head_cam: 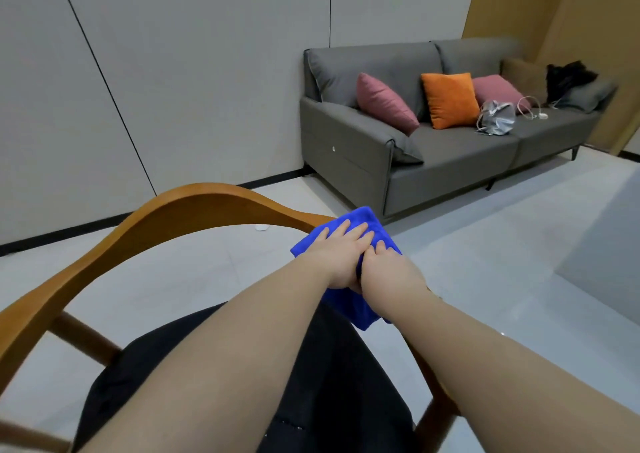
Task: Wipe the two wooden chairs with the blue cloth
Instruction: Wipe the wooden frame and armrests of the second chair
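One wooden chair (194,207) with a curved back rail and a black seat (329,383) stands right below me. A blue cloth (363,220) is draped over the right end of the rail. My left hand (337,250) lies on top of the cloth with its fingers stretched out flat and pressing down. My right hand (389,271) is beside it, touching it, with fingers curled round the cloth and the rail under it. The cloth's lower part (356,310) hangs below both hands. No second chair is in view.
A grey sofa (346,148) with pink and orange cushions, a silver bag (497,118) and a white cable stands against the wall ahead to the right. Pale tiled floor (485,262) lies between the chair and the sofa. A small white object (261,227) lies on the floor behind the rail.
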